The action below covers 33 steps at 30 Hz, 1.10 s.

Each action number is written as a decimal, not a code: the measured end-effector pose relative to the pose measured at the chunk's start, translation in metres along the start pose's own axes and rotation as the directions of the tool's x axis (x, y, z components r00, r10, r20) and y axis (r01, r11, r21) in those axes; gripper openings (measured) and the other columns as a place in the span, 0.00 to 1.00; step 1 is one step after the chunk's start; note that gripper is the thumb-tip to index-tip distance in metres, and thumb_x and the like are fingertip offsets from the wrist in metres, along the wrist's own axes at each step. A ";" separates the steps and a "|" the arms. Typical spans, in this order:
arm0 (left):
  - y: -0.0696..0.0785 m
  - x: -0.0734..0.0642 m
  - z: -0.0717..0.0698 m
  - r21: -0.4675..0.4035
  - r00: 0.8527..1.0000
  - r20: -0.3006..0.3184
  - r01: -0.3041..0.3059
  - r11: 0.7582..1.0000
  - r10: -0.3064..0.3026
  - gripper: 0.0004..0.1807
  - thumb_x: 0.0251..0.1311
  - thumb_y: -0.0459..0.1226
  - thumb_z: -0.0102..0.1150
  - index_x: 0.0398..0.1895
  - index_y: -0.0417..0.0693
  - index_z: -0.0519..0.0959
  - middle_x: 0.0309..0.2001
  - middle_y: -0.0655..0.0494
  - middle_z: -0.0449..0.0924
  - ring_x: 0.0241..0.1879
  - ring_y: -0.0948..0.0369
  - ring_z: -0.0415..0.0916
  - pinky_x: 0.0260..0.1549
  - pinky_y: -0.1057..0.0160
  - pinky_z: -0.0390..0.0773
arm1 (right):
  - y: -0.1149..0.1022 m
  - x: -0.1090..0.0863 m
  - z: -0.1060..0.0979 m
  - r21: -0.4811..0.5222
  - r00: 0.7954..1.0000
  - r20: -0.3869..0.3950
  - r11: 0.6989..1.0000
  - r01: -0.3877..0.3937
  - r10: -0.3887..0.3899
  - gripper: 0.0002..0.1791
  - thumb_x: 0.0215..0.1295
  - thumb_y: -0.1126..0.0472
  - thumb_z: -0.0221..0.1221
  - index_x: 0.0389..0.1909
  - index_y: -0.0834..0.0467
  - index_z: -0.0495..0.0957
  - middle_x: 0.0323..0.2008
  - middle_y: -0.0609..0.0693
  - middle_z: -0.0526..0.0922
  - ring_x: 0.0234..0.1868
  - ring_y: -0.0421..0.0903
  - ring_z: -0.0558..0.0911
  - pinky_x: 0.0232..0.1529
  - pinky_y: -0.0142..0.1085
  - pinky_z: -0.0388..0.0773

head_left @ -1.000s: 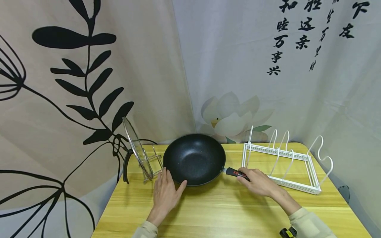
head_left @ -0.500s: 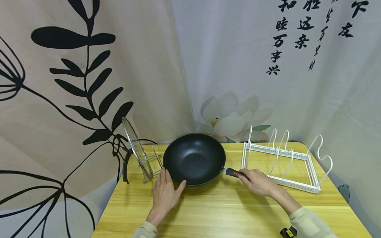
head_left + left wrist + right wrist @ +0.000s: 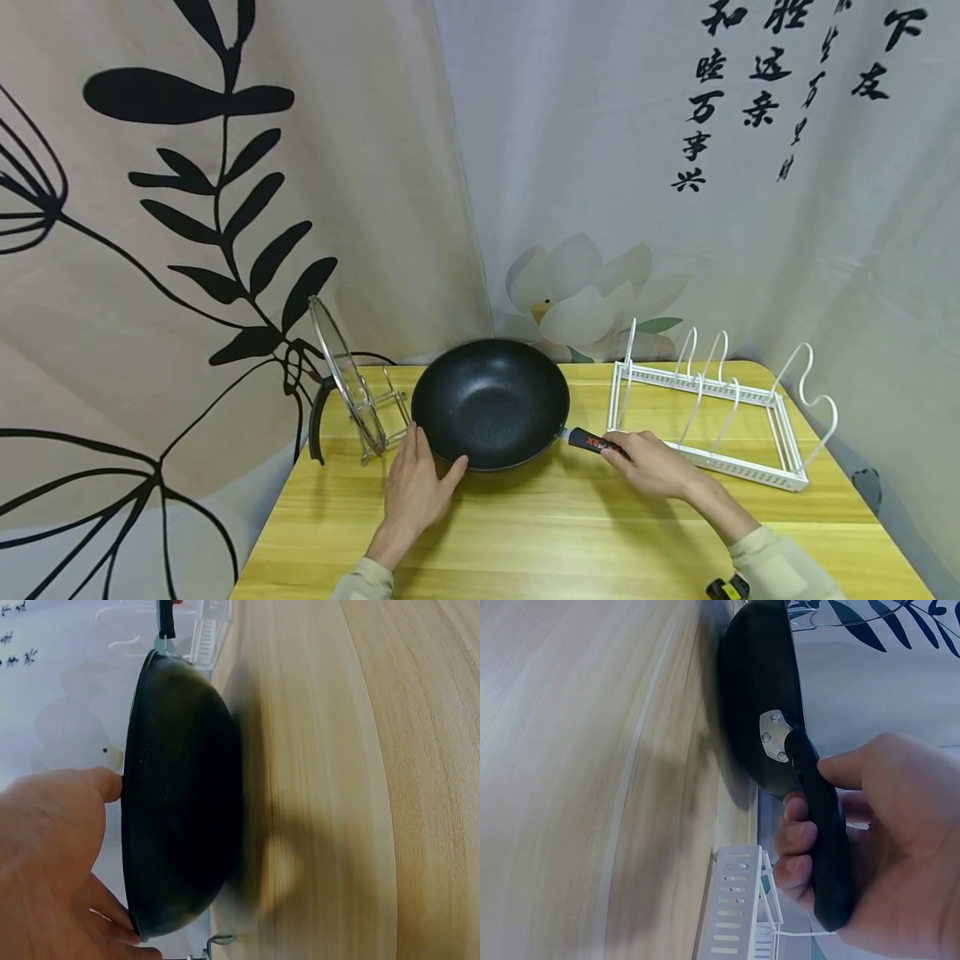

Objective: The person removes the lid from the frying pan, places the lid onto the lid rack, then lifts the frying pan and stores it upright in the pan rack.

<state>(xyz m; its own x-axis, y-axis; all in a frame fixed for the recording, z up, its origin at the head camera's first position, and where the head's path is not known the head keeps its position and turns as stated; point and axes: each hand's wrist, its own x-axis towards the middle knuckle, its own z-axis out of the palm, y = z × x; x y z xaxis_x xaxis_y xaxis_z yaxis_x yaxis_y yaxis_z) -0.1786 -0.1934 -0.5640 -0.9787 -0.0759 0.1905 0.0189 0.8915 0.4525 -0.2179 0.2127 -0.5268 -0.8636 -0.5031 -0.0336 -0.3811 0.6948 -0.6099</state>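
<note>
A black wok [image 3: 491, 404] stands upright in the middle of the wooden table, its bowl facing up. My right hand [image 3: 651, 467] grips the wok's black handle [image 3: 825, 832], fingers curled round it and thumb along the top. At the wok's near left side is my left hand [image 3: 420, 492], with fingers straight and thumb spread. In the left wrist view, the left thumb [image 3: 105, 782] touches the rim, and the fingertips are at the rim lower down. Left of the wok, a glass lid [image 3: 347, 375] with a black handle leans in a metal wire rack [image 3: 390, 404].
On the right of the table [image 3: 525, 542] stands a white rack [image 3: 742, 471] with several upright loops, just beyond my right hand. A black and yellow object [image 3: 727, 588] lies by the right sleeve. Behind the table hangs a printed curtain [image 3: 375, 167].
</note>
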 end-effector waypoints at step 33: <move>-0.008 0.009 0.002 -0.058 1.000 0.016 -0.021 0.998 0.022 0.57 0.77 0.58 0.67 0.87 0.22 0.55 0.91 0.28 0.46 0.88 0.31 0.57 0.84 0.33 0.68 | -0.004 -0.001 0.002 0.053 1.000 0.011 0.998 0.023 -0.024 0.15 0.90 0.51 0.56 0.37 0.49 0.79 0.25 0.41 0.72 0.20 0.33 0.65 0.25 0.29 0.65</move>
<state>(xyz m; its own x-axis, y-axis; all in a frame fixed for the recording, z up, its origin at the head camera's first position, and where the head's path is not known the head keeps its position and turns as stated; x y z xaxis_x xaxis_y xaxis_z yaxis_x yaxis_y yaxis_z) -0.1885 -0.2003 -0.5676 -0.9812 -0.0493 0.1867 0.0513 0.8655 0.4982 -0.2152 0.2096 -0.5260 -0.8505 -0.5253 -0.0277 -0.3830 0.6545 -0.6518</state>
